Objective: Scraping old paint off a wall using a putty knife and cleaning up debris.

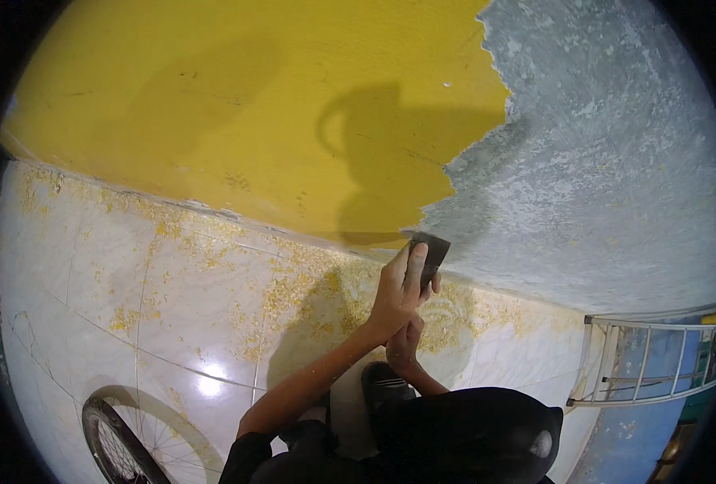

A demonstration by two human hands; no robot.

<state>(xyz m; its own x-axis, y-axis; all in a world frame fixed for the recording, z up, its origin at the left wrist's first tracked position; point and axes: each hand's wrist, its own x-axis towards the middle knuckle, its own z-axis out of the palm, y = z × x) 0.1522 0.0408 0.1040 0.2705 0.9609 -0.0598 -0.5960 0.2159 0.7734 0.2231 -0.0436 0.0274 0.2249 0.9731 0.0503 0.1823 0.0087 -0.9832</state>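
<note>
In my left hand is a scraper with a dark, flat, squarish blade. The thumb lies along the blade's face, and some fingertips show past its right side. The blade is at the foot of the wall, by the ragged border between yellow paint and bare grey plaster. Just below, close against the left wrist, my right hand is closed with its fingers curled. What it grips is hidden behind the left hand.
Yellow paint flakes litter the pale tiled floor along the wall. A bicycle wheel stands at the lower left. At the right is a metal rack or ladder-like frame beside a blue surface. My dark shoe is below my hands.
</note>
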